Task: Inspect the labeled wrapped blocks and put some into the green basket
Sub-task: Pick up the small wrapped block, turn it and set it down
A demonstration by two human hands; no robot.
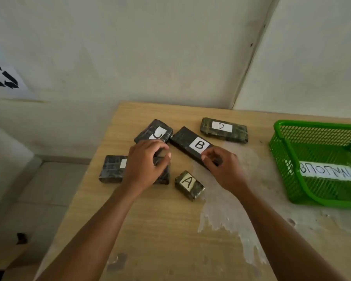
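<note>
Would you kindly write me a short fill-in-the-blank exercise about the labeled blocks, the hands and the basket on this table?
1. The right hand touches the near end of the block labeled ____.
2. The small block between the two forearms is labeled ____.
3. The basket at the table's right side is coloured ____.
4. The block lying nearest the basket is labeled ____.

Missing words: B; A; green; D
</note>
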